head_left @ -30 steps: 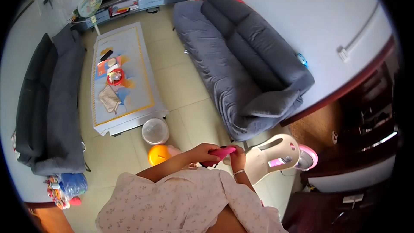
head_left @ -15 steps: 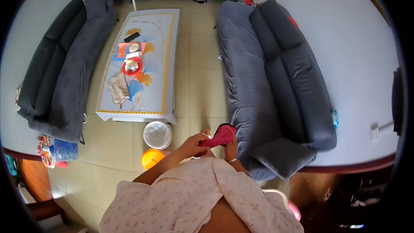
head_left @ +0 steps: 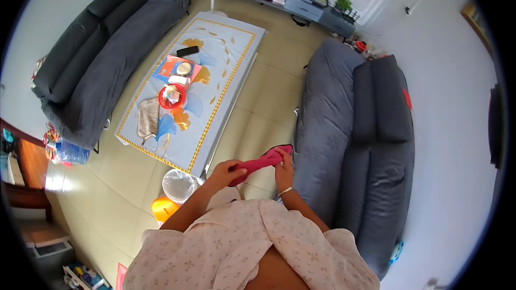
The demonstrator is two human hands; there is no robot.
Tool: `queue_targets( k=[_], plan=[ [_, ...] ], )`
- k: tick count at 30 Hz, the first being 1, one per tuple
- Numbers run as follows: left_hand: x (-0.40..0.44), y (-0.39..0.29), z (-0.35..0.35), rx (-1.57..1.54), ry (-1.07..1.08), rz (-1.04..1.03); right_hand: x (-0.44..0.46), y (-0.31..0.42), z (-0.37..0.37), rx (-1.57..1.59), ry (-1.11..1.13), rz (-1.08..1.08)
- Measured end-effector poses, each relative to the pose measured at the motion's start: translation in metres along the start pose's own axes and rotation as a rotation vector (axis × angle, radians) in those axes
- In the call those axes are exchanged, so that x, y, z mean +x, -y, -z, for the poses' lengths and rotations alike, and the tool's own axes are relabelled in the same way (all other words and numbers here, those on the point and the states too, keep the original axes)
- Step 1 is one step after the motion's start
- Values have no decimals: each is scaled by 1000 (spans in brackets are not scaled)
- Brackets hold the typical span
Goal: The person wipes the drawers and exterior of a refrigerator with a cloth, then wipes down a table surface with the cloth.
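Note:
A pink cloth [head_left: 257, 165] with a dark edge is stretched between my two hands in front of my body, above the floor. My left hand [head_left: 224, 175] has its fingers closed round the cloth's left end. At the other end, my right hand [head_left: 284, 171], with a light bracelet at the wrist, pinches it near the top right. The cloth looks folded or bunched in the middle; its full shape cannot be made out. Just beyond it on the right is the grey sofa [head_left: 329, 113].
Left ahead stands a long table [head_left: 212, 121] holding a red basket [head_left: 172, 96], a beige pouch [head_left: 148, 118] and a black phone-like object [head_left: 187, 51]. A white bin [head_left: 179, 185] and an orange object [head_left: 163, 210] stand by my left arm. Another sofa [head_left: 115, 56] lines the left wall.
My view has turned, so the table and sofas appear slanted. Both hands still hold the pink cloth, now stretched out longer and flatter, with the left hand farther from the right.

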State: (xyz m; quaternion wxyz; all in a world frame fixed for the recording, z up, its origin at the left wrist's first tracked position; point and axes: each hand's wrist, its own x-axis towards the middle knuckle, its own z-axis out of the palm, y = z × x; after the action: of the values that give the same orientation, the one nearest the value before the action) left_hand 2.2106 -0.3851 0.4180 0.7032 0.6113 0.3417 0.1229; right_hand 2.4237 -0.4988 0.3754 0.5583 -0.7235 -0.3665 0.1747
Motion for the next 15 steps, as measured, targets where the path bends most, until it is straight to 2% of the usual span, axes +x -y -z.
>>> queue_targets(
  k=[4,9,11,15],
  plan=[
    [52,3,30,-143,-125,2,71,-8,-25,17,133,-19],
    [163,8,68,-260,-279,-62,183,-15,-49,-50,248,21],
    [208,17,80,-173,-329,-85,233,-25,-58,-130,287,62],
    [273,-46,106,-139,-348,-39,327,-28,-67,-156,322,109]
  ],
)
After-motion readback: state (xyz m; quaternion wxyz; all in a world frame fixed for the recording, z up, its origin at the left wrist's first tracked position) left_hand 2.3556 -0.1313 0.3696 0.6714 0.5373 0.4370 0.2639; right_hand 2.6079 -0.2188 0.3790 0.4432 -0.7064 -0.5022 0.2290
